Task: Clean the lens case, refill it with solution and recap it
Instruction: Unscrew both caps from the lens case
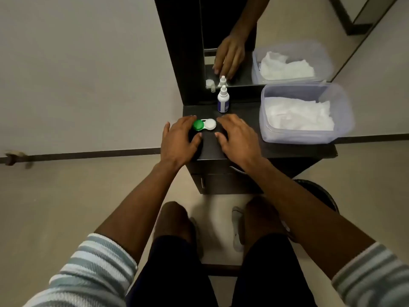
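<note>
the case (204,124) sits capped just in front of the bottle (223,100) — your left hand (179,138) and right hand (238,136) flank it, both spread and empty. pin the case's base with one hand, twist each cap off slowly — tissues (298,116) wait right of the bottle.

Glossy plastic lens case (204,124), matt dark tabletop (210,145), translucent plastic tub (340,111), crumpled white tissue (298,114)

Green-and-white lens case (204,125), striped sleeves (95,260)
</note>
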